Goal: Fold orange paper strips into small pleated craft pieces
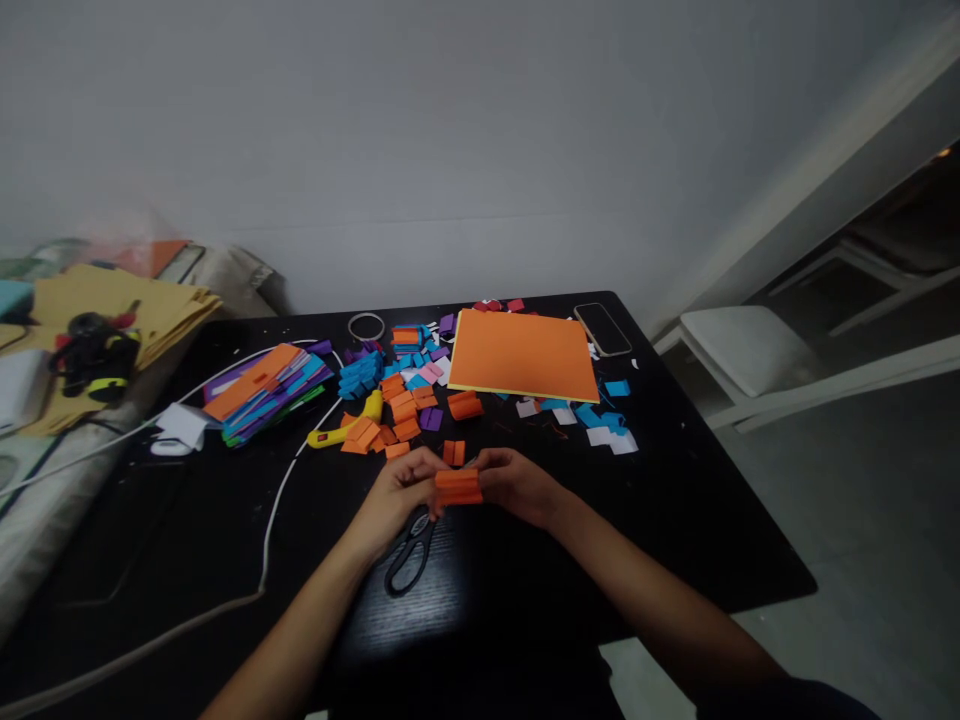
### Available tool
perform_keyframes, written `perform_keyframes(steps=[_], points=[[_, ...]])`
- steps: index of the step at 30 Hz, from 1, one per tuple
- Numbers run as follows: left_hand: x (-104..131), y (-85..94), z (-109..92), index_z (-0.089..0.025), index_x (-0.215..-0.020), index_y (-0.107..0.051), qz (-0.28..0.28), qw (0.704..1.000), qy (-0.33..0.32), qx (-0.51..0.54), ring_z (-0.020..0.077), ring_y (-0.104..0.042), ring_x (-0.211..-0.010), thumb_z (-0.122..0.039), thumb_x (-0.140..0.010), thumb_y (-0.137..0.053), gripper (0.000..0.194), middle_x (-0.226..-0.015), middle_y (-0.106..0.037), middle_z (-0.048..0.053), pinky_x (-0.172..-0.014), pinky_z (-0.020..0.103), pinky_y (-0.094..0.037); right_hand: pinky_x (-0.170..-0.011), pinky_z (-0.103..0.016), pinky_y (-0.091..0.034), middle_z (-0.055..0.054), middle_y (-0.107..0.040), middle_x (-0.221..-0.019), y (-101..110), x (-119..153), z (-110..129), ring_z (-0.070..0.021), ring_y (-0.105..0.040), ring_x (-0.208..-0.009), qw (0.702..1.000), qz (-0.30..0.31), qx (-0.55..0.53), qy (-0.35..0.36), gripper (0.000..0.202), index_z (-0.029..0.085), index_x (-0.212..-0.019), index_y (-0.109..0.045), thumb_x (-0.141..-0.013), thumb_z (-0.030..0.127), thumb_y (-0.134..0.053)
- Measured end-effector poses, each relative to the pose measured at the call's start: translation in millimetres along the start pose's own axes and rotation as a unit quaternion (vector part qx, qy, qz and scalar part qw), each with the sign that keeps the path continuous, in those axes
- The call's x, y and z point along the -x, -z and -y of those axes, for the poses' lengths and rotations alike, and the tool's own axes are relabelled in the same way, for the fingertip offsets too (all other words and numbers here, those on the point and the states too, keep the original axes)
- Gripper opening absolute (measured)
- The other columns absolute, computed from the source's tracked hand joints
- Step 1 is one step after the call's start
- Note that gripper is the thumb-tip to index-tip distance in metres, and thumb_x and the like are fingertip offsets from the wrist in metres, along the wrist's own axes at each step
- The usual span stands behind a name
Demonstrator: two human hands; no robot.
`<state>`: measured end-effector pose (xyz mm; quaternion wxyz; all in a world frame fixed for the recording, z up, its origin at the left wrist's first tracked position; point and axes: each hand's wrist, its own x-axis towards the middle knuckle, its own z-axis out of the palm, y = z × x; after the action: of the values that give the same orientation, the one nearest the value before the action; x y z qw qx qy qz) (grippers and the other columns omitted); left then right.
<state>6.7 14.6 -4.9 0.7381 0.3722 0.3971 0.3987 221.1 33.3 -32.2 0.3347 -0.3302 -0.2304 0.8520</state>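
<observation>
A folded orange paper piece [458, 487] is held above the black table [480, 570] between my two hands. My left hand [405, 492] pinches its left end, and my right hand [514, 482] grips the right end. Black-handled scissors [410, 560] lie under and beside my left hand, their blades hidden. Just beyond my fingers sits a small folded orange piece [454, 452]. Several folded orange pieces [405, 410] and a yellow-handled tool [341, 434] lie ahead of my left hand.
Orange sheets [525, 355] lie at the back, near a phone [602, 329]. Stacked coloured papers [270, 390], a white cable [274, 520] and a tape ring [366, 326] are on the left. Blue and white scraps [611, 428] lie right. A white stool [742, 350] stands beyond the table.
</observation>
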Motion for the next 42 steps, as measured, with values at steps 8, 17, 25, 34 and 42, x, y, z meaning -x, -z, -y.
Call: perform_keyframes(steps=[8,17,25,34,42], points=[[6,-4.9,1,-0.014,-0.077,-0.066,0.032,0.999,0.022,0.017,0.0138,-0.063,-0.046,-0.039,-0.067,-0.094,0.038,-0.063,-0.072,0.004,-0.044,0.022,-0.050,-0.076,-0.029,-0.054,-0.004,-0.078,-0.086,-4,5,2,-0.0163,-0.072,-0.076,0.999,0.046,0.010,-0.025,0.036,0.016,-0.071,-0.075,-0.051,0.027,-0.103],[-3,-0.9,-2,-0.015,-0.073,-0.068,-0.014,1.000,-0.010,-0.014,0.0096,-0.063,-0.047,-0.012,-0.069,-0.081,0.015,-0.061,-0.073,0.000,-0.049,0.017,-0.049,-0.079,-0.031,-0.054,0.000,-0.074,-0.077,-6,0,3,-0.0140,-0.070,-0.071,0.997,-0.033,0.066,0.008,0.038,0.016,-0.074,-0.075,-0.052,0.031,-0.102],[-6,-5.0,5,-0.015,-0.071,-0.068,-0.049,0.998,-0.029,-0.003,0.0100,-0.061,-0.045,-0.012,-0.065,-0.079,0.013,-0.057,-0.071,0.000,-0.048,0.018,-0.047,-0.077,-0.035,-0.058,-0.002,-0.074,-0.077,-5,-1,12,-0.0180,-0.071,-0.070,0.983,-0.071,0.165,0.036,0.043,0.016,-0.076,-0.074,-0.052,0.041,-0.100],[-11,2.8,1,-0.017,-0.075,-0.060,-0.146,0.982,-0.061,0.102,0.0072,-0.058,-0.044,-0.023,-0.066,-0.088,0.030,-0.056,-0.062,-0.007,-0.047,0.016,-0.048,-0.087,-0.041,-0.057,-0.004,-0.067,-0.103,11,-25,54,-0.0207,-0.064,-0.091,0.848,-0.204,0.420,0.253,0.046,0.023,-0.114,-0.069,-0.070,0.016,-0.081],[-13,8.4,-4,-0.018,-0.077,-0.058,-0.165,0.972,-0.075,0.147,0.0072,-0.061,-0.048,-0.023,-0.064,-0.091,0.036,-0.064,-0.066,-0.005,-0.048,0.016,-0.050,-0.098,-0.043,-0.050,-0.005,-0.062,-0.096,2,-53,53,-0.0238,-0.059,-0.096,0.735,-0.174,0.577,0.311,0.021,0.021,-0.084,-0.065,-0.073,0.004,-0.070]])
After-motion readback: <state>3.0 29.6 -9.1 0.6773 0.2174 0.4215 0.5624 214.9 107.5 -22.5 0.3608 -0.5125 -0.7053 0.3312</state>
